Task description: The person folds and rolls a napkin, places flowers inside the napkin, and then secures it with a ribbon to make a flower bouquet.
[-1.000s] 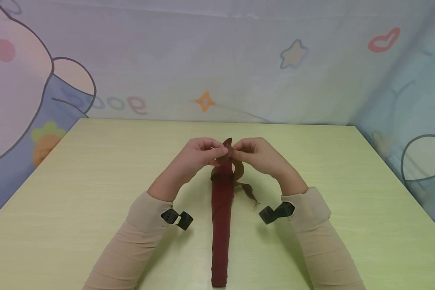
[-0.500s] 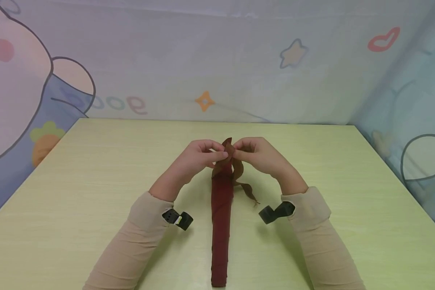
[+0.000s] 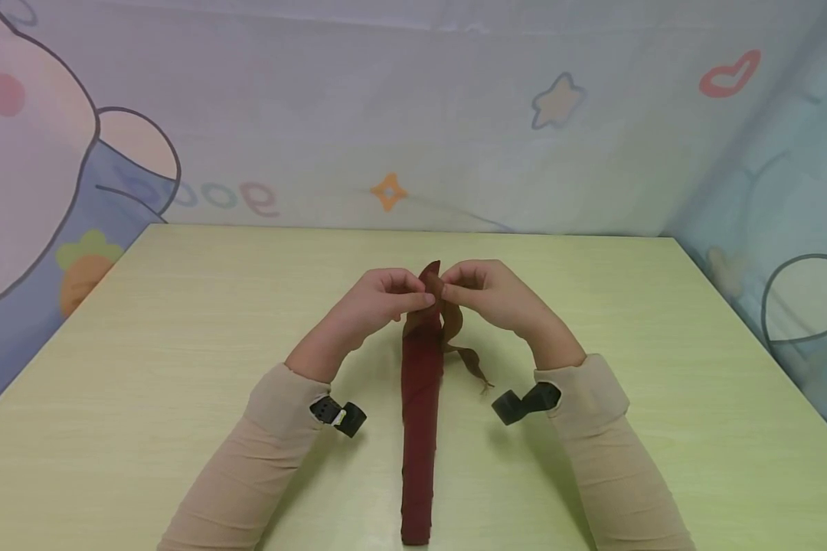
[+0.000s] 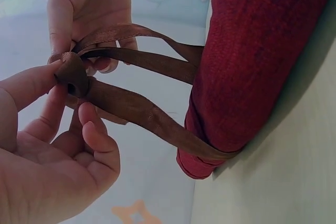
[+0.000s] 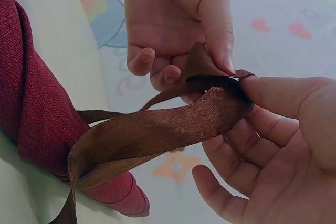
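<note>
A long, narrow bundle of dark red cloth [image 3: 419, 436] lies on the table, pointing away from me. Brown ribbon [image 5: 152, 129] passes round its far end and rises to both hands. My left hand [image 3: 389, 300] pinches a folded part of the ribbon between thumb and fingers. Facing it, my right hand [image 3: 485, 289] pinches the ribbon too, its fingertips close to the left ones. In the left wrist view, a small knot-like loop of ribbon [image 4: 72, 74] sits at the left fingertips. One frayed tail hangs to the right of the bundle in the head view.
The pale yellow-green table [image 3: 179, 367] extends to both sides. Behind it hangs a printed backdrop [image 3: 317, 99] with cartoon shapes. A small black camera is worn at each wrist, over beige sleeves [image 3: 248, 474].
My left hand has shifted slightly toward me, and the ribbon at its fingertips has changed its fold. The right hand has barely moved; the cloth bundle lies as before.
</note>
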A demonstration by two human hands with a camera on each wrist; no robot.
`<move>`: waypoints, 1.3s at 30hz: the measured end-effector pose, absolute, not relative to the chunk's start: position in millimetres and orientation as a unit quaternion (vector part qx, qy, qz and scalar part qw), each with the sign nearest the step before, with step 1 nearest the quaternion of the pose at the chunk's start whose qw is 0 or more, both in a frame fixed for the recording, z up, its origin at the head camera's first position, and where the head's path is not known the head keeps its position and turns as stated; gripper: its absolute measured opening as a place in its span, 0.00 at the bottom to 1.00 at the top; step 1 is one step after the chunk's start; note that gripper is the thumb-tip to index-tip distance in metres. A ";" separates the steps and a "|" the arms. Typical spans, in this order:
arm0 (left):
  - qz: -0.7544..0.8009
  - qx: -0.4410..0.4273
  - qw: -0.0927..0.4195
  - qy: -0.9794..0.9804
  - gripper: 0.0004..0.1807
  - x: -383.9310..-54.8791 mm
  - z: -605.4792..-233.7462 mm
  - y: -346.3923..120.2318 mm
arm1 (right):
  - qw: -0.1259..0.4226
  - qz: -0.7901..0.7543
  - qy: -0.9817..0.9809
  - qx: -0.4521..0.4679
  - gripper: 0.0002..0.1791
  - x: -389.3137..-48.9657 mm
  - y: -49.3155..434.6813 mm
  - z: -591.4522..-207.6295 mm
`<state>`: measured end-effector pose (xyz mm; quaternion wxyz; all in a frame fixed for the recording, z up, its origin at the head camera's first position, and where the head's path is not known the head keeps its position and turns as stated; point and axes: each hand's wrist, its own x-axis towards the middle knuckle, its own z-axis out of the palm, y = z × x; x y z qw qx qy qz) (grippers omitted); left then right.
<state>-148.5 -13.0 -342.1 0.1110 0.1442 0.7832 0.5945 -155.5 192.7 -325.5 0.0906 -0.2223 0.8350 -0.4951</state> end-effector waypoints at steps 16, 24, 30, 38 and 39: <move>0.607 0.157 0.097 0.773 0.04 -149.8 -346.5 -11.5 | 0.089 -0.494 0.833 -0.233 0.10 -153.5 191.4 -323.8; 0.609 0.142 0.097 0.774 0.11 -149.4 -345.8 -10.6 | 0.092 -0.497 0.829 -0.239 0.09 -153.5 190.9 -324.5; 0.605 0.142 0.103 0.777 0.11 -150.7 -347.2 -10.4 | 0.094 -0.499 0.828 -0.239 0.09 -153.2 190.2 -324.8; 0.569 0.150 0.113 0.800 0.07 -150.4 -347.7 -11.6 | 0.112 -0.509 0.824 -0.223 0.10 -152.9 191.2 -325.9; 0.565 0.148 0.114 0.804 0.07 -150.1 -347.5 -11.7 | 0.112 -0.508 0.824 -0.224 0.10 -153.0 191.1 -325.9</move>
